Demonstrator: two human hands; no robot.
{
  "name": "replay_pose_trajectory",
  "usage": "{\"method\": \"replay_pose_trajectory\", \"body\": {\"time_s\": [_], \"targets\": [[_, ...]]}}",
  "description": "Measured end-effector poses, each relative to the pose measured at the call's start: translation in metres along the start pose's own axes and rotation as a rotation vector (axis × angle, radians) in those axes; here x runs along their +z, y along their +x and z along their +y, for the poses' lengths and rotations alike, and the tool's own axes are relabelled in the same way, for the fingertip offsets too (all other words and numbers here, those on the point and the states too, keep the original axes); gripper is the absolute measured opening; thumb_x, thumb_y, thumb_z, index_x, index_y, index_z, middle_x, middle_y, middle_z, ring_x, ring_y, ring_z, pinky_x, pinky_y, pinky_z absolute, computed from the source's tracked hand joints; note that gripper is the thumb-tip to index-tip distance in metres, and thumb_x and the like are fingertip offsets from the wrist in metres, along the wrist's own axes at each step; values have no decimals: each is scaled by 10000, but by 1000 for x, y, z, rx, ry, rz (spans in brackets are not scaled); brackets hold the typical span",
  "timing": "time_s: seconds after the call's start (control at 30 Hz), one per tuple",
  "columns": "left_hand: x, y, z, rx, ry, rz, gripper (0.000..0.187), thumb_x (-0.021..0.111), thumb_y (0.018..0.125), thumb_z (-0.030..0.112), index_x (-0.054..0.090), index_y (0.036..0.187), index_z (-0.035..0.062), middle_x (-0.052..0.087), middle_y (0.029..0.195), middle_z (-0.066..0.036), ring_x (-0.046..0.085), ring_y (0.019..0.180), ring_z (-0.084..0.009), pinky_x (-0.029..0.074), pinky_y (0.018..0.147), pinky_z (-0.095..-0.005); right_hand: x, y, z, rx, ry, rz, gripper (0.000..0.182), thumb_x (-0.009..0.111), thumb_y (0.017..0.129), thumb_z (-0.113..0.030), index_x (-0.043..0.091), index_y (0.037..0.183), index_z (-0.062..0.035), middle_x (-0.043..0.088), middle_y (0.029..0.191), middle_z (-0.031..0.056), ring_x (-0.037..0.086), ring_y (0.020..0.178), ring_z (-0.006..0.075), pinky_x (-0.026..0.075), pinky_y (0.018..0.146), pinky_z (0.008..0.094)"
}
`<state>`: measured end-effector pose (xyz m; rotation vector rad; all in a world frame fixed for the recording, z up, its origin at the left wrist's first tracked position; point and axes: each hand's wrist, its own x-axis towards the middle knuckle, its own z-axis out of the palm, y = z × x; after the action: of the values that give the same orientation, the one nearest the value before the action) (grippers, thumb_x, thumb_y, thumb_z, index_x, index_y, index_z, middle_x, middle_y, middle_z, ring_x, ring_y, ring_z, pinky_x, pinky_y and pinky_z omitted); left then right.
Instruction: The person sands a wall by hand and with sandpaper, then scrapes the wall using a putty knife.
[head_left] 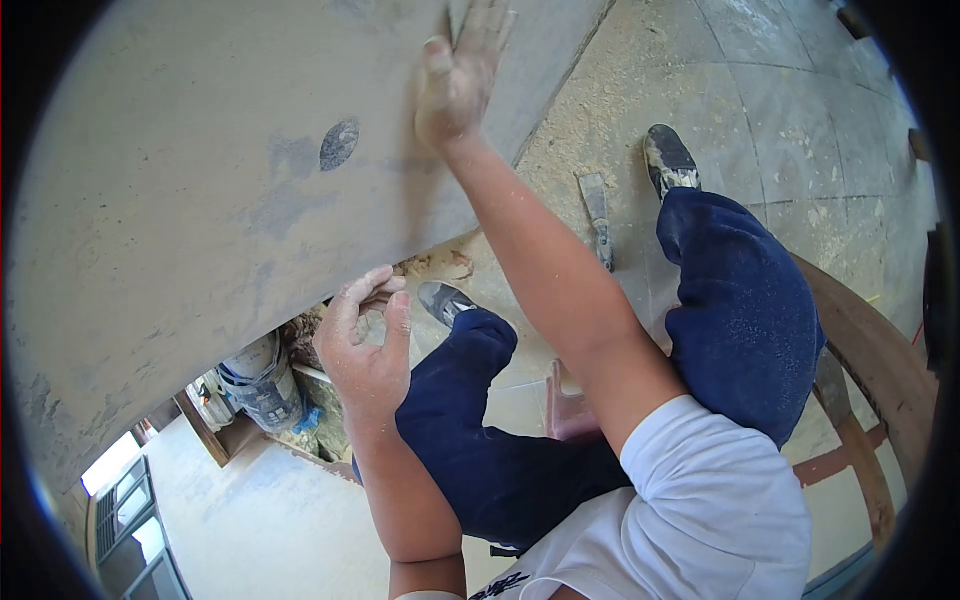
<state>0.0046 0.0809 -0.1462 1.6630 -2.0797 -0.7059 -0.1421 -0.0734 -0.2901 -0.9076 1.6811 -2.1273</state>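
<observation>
My right hand [465, 85] is raised against the plastered grey slab or wall [200, 180], near the top edge of the view. Its fingers stretch upward, dusted white, and a thin grey strip shows between thumb and fingers; what it is I cannot make out. My left hand [368, 345] hovers by the lower edge of that surface, fingers half curled and thumb apart, holding nothing. Pale powder coats its fingertips. A dark oval patch [339, 144] marks the plaster between the two hands. On the floor near my foot lies a putty knife [597, 215], smeared with plaster.
Pale crumbs and dust lie on the tiled floor [800, 120] along the surface's edge. A dirty bucket [265, 385] stands at lower left. A reddish plastic piece [570, 410] is between my legs, and a curved wooden frame [870, 350] is on the right.
</observation>
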Motion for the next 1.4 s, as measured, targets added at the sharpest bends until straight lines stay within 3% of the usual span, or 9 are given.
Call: {"method": "replay_pose_trajectory", "body": {"time_s": [0.13,0.27,0.47,0.6,0.67,0.73,0.93,1.17,1.4], "targets": [[5,-4,-3,27,13,-10,217,635,814,26,641,1020,-41,672,885,-114,631,810,-165,491,777,-289,1,3,-1,270,82,55,747,305,950,-545,54,1506,-113,-17,1559,168,-64,1422,399,-44,1122,559],[6,-6,1,76,20,-37,234,644,790,6,641,1018,-46,669,868,-128,633,768,-177,494,741,-289,9,-52,-35,-187,-68,-58,738,324,947,-557,109,1502,-120,24,1557,172,-32,1425,398,-18,1127,542],[-10,-22,11,132,-35,29,214,609,823,22,625,1026,-45,655,891,-111,617,820,-159,485,780,-282,2,10,-62,-318,-85,-132,714,374,901,-622,262,1472,-210,36,1561,138,-34,1419,419,-24,1090,636],[-14,-32,7,171,-93,17,235,623,824,67,619,1029,-49,648,893,-124,615,809,-169,483,765,-279,-7,64,-38,-324,-16,64,534,435,950,-237,332,1451,-82,164,1536,210,98,1404,443,86,1138,467],[-11,-29,9,148,-96,44,223,648,771,30,634,986,-27,672,848,-139,643,770,-217,502,725,-312,-11,59,-5,-76,23,3,573,385,970,-425,255,1482,-201,54,1561,149,-21,1426,396,57,1141,516],[-4,-18,10,181,-98,47,227,667,772,45,640,987,-21,673,850,-135,644,770,-215,503,729,-311,-8,38,22,92,37,108,543,373,990,-336,249,1481,-141,110,1549,175,9,1428,393,88,1149,466],[7,2,16,149,-71,-2,191,632,818,15,633,1002,-38,668,862,-121,642,812,-187,494,791,-301,2,3,-23,-170,4,146,552,404,936,-164,263,1441,10,231,1507,216,117,1409,427,123,1145,477],[8,-17,17,167,-75,111,173,648,797,30,651,962,-21,671,825,-111,641,740,-195,493,727,-301,-14,49,-4,-58,124,127,507,436,877,-121,382,1309,140,302,1441,303,221,1364,474,188,1126,477],[20,8,23,164,-6,15,157,646,817,32,656,965,-21,672,857,-105,644,789,-163,488,757,-274,-4,59,-19,-36,-48,275,484,403,935,-173,378,1360,58,331,1416,255,342,1305,366,264,1094,386]]}}
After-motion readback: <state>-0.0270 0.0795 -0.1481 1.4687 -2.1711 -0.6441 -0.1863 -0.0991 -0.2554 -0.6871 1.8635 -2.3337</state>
